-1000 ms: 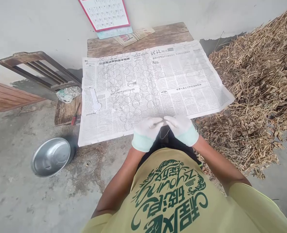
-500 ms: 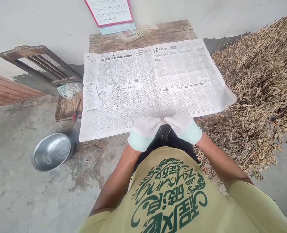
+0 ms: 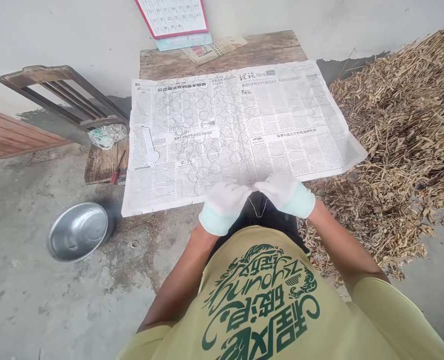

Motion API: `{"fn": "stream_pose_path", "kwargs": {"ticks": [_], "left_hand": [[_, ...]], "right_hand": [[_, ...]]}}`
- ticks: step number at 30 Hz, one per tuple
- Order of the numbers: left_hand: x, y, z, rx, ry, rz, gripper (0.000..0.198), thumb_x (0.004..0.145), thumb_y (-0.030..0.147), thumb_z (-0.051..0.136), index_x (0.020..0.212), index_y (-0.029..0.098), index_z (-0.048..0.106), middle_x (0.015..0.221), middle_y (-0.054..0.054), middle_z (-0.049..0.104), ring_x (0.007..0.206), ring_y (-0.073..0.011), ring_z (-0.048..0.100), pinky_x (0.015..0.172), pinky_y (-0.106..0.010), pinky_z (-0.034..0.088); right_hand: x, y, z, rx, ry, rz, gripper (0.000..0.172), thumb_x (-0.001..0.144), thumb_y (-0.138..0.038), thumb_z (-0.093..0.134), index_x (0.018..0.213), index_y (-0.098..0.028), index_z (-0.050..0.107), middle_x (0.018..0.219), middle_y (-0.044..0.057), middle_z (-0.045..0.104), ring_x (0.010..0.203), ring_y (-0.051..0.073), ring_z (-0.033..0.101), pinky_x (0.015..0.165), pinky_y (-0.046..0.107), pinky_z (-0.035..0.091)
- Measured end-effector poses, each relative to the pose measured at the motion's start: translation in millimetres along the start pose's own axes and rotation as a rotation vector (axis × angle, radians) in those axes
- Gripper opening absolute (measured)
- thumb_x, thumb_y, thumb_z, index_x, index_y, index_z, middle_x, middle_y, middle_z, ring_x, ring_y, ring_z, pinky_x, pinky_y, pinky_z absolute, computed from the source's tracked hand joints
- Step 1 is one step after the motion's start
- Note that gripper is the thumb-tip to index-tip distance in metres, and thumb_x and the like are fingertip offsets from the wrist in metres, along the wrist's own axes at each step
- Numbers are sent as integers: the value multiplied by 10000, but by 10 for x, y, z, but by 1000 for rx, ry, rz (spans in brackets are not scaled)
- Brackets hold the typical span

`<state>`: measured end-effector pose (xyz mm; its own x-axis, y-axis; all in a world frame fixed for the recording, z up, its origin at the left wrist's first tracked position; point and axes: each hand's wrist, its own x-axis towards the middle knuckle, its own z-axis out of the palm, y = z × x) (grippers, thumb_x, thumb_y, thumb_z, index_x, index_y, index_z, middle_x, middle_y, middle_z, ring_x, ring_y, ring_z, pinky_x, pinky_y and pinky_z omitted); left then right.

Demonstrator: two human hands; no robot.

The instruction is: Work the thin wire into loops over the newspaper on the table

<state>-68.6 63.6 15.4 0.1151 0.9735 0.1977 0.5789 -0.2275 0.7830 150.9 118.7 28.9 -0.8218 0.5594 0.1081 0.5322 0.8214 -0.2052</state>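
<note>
My left hand (image 3: 225,205) and my right hand (image 3: 287,194), both in white gloves with pale green cuffs, meet at the table's near edge. Each pinches a thin wire (image 3: 260,216) between thumb and fingers; its middle sags in a small V below them, over my dark trousers. Just beyond lie sheets of newspaper (image 3: 297,155), spread across a wooden table. Thin dark wires bent into rounded loops (image 3: 202,102) cover much of the paper's middle. A flat white spoon-shaped thing (image 3: 151,152) rests on its left side.
A wooden chair (image 3: 52,70) stands left, with a crumpled plastic bag (image 3: 108,136) and a red-handled screwdriver (image 3: 115,176) on its seat. Below it is a metal basin (image 3: 79,232). Dry stalks (image 3: 402,115) are heaped right. A calendar (image 3: 174,17) is at the back.
Both hands stay pinched at nearly the same place. The sagging wire between them hangs slightly lower and in a sharper V. The view has shifted a little.
</note>
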Motion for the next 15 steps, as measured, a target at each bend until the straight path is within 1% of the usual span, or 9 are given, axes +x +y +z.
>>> {"fn": "stream_pose_path", "kwargs": {"ticks": [1, 2, 4, 5, 6, 8, 10, 12, 15], "left_hand": [[-18, 17, -11, -14, 52, -44, 126, 911, 366, 701, 862, 269, 766, 850, -48, 746, 870, -256, 694, 1042, -478, 514], [-35, 33, -22, -33, 99, -88, 175, 900, 411, 735, 993, 269, 780, 966, -54, 777, 952, -266, 709, 1049, -465, 521], [-64, 52, -32, -117, 177, -197, 403, 890, 485, 763, 1223, 259, 740, 1156, -65, 787, 1085, -274, 712, 1078, -447, 522], [-75, 53, -28, -172, 196, -255, 462, 898, 507, 754, 1281, 251, 716, 1208, -71, 783, 1125, -276, 710, 1091, -445, 519], [-84, 49, -18, -225, 196, -313, 479, 915, 519, 734, 1303, 240, 706, 1241, -81, 778, 1143, -279, 712, 1092, -446, 521], [-96, 37, 18, -309, 149, -436, 460, 947, 529, 689, 1284, 217, 718, 1225, -100, 787, 1082, -280, 742, 1042, -443, 549], [-105, 37, 61, -371, 58, -535, 456, 949, 535, 679, 1247, 195, 736, 1108, -105, 812, 902, -255, 767, 936, -419, 587], [-110, 58, 101, -435, -8, -574, 440, 946, 521, 678, 1219, 183, 748, 986, -86, 821, 745, -215, 747, 840, -388, 601], [-102, 101, 153, -506, -23, -582, 384, 915, 444, 714, 1192, 181, 761, 909, -59, 819, 678, -185, 723, 784, -354, 598]], "right_hand": [[-5, 8, 7, 6, 44, 29, 332, 1076, -205, 434, 1003, -184, 757, 706, 54, 618, 646, 191, 484, 628, 355, 295], [-12, 14, 20, 10, 95, 66, 378, 1101, -240, 401, 1034, -192, 770, 707, 55, 626, 648, 193, 498, 630, 354, 310], [-29, 18, 53, 29, 205, 152, 435, 1129, -295, 364, 1115, -206, 789, 714, 58, 653, 663, 197, 542, 643, 350, 358], [-37, 16, 69, 52, 251, 191, 436, 1133, -314, 370, 1156, -211, 793, 720, 60, 670, 675, 199, 570, 655, 348, 390], [-43, 11, 82, 85, 286, 226, 425, 1132, -327, 388, 1183, -215, 795, 731, 61, 692, 692, 202, 599, 672, 347, 423], [-50, -4, 101, 157, 346, 294, 397, 1123, -335, 429, 1203, -221, 800, 789, 65, 745, 751, 215, 663, 719, 354, 487], [-52, -20, 115, 230, 387, 347, 370, 1111, -333, 462, 1204, -233, 806, 839, 58, 780, 796, 226, 707, 750, 367, 533], [-55, -31, 128, 301, 411, 399, 349, 1100, -330, 484, 1205, -255, 808, 869, 44, 797, 822, 231, 734, 774, 380, 566], [-59, -40, 145, 383, 427, 456, 330, 1085, -344, 511, 1206, -283, 811, 881, 32, 804, 838, 233, 753, 805, 398, 597]]}}
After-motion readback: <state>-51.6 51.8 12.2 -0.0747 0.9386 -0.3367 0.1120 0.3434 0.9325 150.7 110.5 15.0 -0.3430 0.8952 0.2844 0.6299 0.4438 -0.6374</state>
